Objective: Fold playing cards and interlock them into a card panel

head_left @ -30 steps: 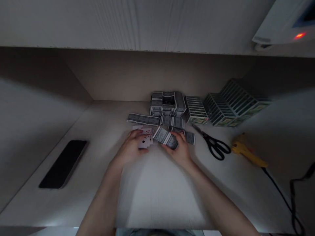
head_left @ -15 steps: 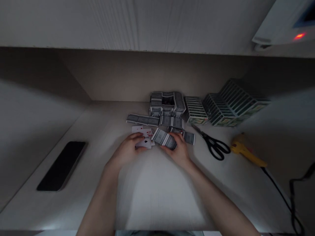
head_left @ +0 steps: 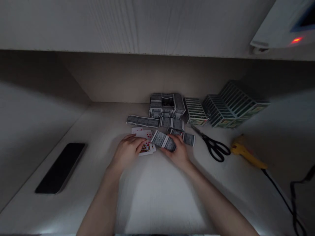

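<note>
Head camera looks down on a pale desk (head_left: 98,137) where a person works with both bare hands. The left hand (head_left: 128,152) lies open and relaxed, its fingers (head_left: 133,137) resting across a small spread of face-up playing cards (head_left: 147,141) without clenching them. The right hand (head_left: 178,152) grasps a squared packet of grey-backed cards (head_left: 163,141) by its near end, just beside the face-up spread. The packet's far end touches a short row of overlapping face-down cards (head_left: 184,137). Further back, two more strips of cards (head_left: 142,121) lie end to end below a hollow, boxy card structure (head_left: 167,105). To its right stand three ribbed blocks of stacked cards (head_left: 195,111), the farthest (head_left: 236,100) tilted up against the others. Black-handled scissors (head_left: 215,148) lie in front of them, near a yellow glue gun (head_left: 243,153) with a black cord (head_left: 278,193). Well to the left lies a dark smartphone (head_left: 60,167). Overhead, a white device (head_left: 275,29) shows a red light (head_left: 296,40).
</note>
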Motion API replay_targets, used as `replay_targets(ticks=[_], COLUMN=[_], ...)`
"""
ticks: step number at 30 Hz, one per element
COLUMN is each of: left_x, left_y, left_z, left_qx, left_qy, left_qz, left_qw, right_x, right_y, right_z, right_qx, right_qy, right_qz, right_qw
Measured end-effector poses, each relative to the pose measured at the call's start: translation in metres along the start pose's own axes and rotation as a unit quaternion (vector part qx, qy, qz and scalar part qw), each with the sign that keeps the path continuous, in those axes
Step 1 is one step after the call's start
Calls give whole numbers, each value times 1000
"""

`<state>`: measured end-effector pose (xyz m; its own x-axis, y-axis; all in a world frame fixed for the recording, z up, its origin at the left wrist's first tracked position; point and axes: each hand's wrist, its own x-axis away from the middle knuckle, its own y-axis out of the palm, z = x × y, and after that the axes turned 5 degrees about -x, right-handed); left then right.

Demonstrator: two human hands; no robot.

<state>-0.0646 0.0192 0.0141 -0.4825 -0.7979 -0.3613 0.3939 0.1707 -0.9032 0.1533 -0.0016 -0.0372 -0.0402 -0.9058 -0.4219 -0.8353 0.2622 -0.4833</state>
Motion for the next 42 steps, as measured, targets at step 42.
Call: replay_targets(ticks=[42], left_x=[-4], left_y=[5], left_z=[3], left_qx=[348], left_qy=[-239], left_qz=[104], left_qw=[901], right_x=[3], right_y=[-5], right_z=[-13], right_qx=[-49], right_qy=[-56], right_qz=[-40], right_qw=[996])
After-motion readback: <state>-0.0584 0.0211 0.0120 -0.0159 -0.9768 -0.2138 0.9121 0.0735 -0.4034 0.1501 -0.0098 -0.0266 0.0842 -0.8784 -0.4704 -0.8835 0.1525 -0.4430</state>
